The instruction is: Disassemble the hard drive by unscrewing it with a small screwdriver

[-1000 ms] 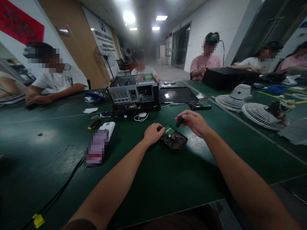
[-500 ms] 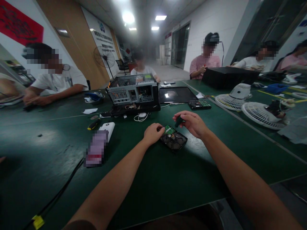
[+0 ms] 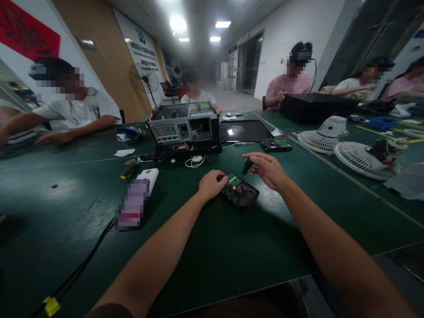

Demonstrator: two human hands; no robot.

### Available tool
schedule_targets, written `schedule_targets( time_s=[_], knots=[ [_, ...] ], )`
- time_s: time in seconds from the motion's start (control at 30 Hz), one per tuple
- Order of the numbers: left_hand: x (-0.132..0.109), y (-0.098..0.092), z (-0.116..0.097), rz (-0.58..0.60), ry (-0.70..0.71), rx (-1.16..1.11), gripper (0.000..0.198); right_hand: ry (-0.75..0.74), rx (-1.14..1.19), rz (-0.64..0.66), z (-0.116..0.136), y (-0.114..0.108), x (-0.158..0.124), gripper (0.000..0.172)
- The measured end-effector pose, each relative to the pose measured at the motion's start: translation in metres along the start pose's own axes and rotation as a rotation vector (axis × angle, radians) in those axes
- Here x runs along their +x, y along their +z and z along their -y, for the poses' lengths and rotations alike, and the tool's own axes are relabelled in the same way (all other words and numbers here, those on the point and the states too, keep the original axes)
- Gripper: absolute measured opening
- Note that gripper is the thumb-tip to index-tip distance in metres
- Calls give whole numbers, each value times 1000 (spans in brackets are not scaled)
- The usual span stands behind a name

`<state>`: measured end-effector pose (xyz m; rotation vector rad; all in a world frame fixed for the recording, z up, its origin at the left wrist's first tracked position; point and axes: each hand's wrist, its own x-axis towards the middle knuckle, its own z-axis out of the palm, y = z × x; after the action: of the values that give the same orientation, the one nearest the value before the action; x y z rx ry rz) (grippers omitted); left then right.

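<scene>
A hard disk drive (image 3: 244, 194) lies on the green table with its green circuit board facing up. My left hand (image 3: 212, 183) is closed on the drive's left edge, thumb and fingers gripping its corner. In my right hand (image 3: 267, 170) is a screwdriver with a dark green handle (image 3: 247, 166), held between thumb and fingers. It points down at the drive's far edge, near the board. The tip is too small to make out, so I cannot tell whether it sits in a screw.
Ahead stands an opened computer case (image 3: 183, 126); a black panel (image 3: 245, 131) and a second hard drive (image 3: 276, 145) lie to its right. A yellow-black screwdriver (image 3: 130, 171) and a phone (image 3: 134, 203) with a cable are at left. Fan parts (image 3: 319, 139) lie at right. Several people sit around.
My right hand has shifted its fingers on the screwdriver, and more of the handle shows. My left hand and the drive stay put. The person at left has moved their arms outward.
</scene>
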<state>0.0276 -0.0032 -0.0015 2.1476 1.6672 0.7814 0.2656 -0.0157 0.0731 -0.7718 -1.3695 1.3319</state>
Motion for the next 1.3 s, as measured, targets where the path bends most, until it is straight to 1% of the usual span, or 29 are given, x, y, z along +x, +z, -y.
schedule_targets(
  time_s=[0.1, 0.27, 0.37, 0.43, 0.57, 0.73, 0.87, 1.13, 1.3],
  knots=[
    [0, 1, 1, -5, 10, -4, 25, -12, 22, 24, -1, 2, 1, 17],
    [0, 0, 0, 3, 2, -1, 24, 21, 115, 92, 2, 6, -1, 17],
    [0, 0, -1, 5, 0, 1, 25, 38, 139, 78, 3, 6, -2, 14],
    [1, 0, -1, 5, -1, 3, 26, 30, 113, 53, 3, 4, -2, 15],
    [1, 1, -1, 4, 0, 1, 25, 23, 38, 28, 1, 1, -1, 24],
    [1, 0, 0, 2, 10, -7, 24, 17, 28, 67, 0, 3, -1, 19],
    [0, -1, -1, 1, 4, -8, 24, 9, 54, 84, 1, 3, -1, 22],
    [1, 1, 1, -3, 7, 9, 26, -23, -42, 1, 1, -2, 1, 15],
    [1, 1, 0, -3, 10, 9, 26, -15, -44, 41, 1, 4, -1, 14]
  ],
)
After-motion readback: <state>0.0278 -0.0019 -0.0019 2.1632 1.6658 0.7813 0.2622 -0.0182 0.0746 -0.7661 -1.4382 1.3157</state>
